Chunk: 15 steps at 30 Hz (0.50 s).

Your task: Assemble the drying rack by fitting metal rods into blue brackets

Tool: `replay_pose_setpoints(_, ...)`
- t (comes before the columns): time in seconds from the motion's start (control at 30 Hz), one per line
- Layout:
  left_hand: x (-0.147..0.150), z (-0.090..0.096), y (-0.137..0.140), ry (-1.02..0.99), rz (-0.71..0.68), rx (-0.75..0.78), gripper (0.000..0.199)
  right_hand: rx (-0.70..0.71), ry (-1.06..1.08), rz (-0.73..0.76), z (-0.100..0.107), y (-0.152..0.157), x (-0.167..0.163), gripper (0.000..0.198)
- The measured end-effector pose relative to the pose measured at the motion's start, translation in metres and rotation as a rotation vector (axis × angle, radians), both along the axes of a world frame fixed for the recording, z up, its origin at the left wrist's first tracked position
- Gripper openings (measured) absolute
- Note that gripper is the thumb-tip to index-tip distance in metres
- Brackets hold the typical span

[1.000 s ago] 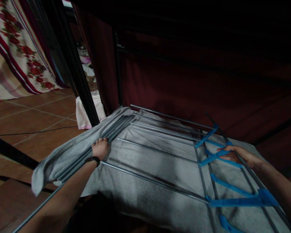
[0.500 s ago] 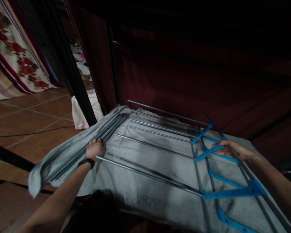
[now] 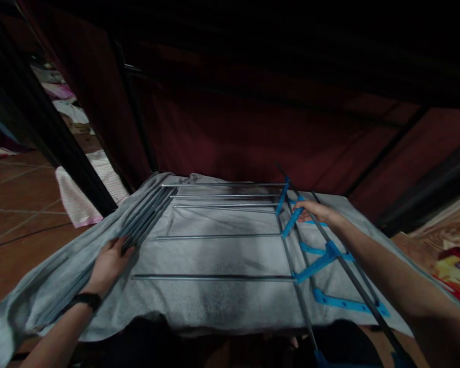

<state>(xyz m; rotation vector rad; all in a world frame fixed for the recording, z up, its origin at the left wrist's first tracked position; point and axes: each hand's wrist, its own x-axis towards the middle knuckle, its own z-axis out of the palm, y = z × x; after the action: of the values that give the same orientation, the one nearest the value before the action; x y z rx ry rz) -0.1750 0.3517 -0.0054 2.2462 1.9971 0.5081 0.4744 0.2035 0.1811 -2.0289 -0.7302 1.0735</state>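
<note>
My left hand (image 3: 111, 263), with a dark band at the wrist, has its fingers curled over a bundle of grey metal rods (image 3: 149, 217) lying slantwise at the left. On the right stands a partly assembled rack frame (image 3: 302, 301) of grey tubes joined by blue plastic brackets. My right hand (image 3: 309, 209) is closed around a blue bracket (image 3: 292, 222) near the far end of this frame. Several thin rods (image 3: 214, 278) run leftward from the brackets, roughly parallel, their left ends free near the bundle. Some fingertips of my right hand are hidden behind the bracket.
Under everything lies a grey cloth (image 3: 222, 312). Behind it hangs a dark red curtain (image 3: 222, 138) among black posts (image 3: 76, 158). A striped cloth (image 3: 88, 186) lies on the tiled floor at left; a colourful fabric (image 3: 458, 273) is at the far right.
My view has turned to the right. My left hand has shifted nearer along the rod bundle. The frame and its rods now lie more level, with my right hand still on the bracket.
</note>
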Motion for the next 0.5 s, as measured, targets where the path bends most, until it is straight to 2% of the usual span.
replay_pose_setpoints(0.13,-0.002,0.011,-0.011,-0.132,0.068,0.031,0.057,0.038,-0.119,-0.019,0.005,-0.005,-0.003,0.012)
replay_pose_setpoints(0.3,0.022,0.033,-0.033,-0.218,0.084,0.093,0.050,0.024,-0.226,-0.026,0.011,-0.016,-0.008,0.015)
replay_pose_setpoints(0.4,0.049,0.042,-0.052,-0.239,-0.005,0.193,0.056,0.037,-0.274,-0.015,0.012,-0.031,-0.016,0.021)
replay_pose_setpoints(0.5,0.085,0.041,-0.077,-0.276,-0.148,0.284,0.055,0.075,-0.345,-0.038,0.015,-0.057,-0.025,0.043)
